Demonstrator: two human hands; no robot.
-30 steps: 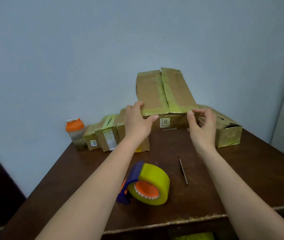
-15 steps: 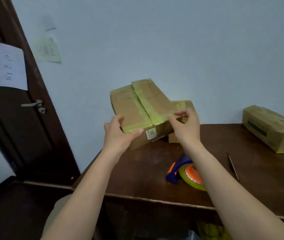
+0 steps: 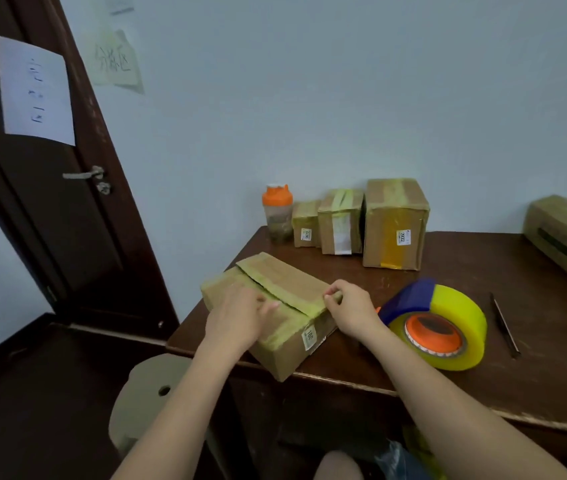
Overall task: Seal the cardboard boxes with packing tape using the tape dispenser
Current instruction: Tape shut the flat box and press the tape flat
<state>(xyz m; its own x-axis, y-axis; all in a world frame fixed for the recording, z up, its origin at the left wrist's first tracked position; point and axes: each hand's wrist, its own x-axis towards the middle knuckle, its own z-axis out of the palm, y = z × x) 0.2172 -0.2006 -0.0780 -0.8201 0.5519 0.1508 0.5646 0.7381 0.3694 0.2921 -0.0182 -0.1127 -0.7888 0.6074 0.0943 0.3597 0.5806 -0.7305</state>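
L hand (image 3: 237,318) flat on box (image 3: 284,344); R hand (image 3: 351,311) fingers pinch flap edge. Close flaps flush, then grab dispenser (image 3: 438,327).

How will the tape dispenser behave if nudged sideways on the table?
The tape dispenser lies on its flat side, so it should slide rather than roll. The thick yellow roll looks nearly full, so probably heavy for its size. Its blue guard sticks out toward the right hand, so it may pivot.

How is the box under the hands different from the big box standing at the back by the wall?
The box under the hands lies flat at the table's near edge, a flap still raised; the big box stands upright, closed and untouched. The left hand rests on the near box and the right hand pinches its flap. Both are brown cardboard with small white labels.
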